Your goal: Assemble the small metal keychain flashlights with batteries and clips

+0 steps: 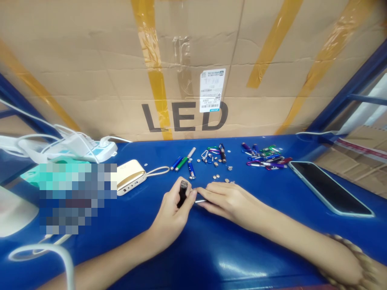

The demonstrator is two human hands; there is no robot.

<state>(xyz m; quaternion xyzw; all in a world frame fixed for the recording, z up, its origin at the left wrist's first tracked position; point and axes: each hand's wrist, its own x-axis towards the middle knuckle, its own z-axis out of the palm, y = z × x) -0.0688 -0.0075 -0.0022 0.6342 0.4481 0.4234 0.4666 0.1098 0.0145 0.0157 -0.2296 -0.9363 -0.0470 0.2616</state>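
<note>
Head view: the left hand (pixel 172 211) has a tight grip round a black mini flashlight (pixel 182 194), held upright over the desk's (pixel 193 257) middle; the right hand (pixel 226 199), grip nearly shut, pinches a thin silver tube (pixel 200 200) just beside it, button batteries (pixel 218 177) close behind.

Black mini flashlight (pixel 182 194), blue tabletop (pixel 211 262)

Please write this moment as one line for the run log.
left hand: black mini flashlight | right hand: silver metal tube | nearby: button cells
</note>
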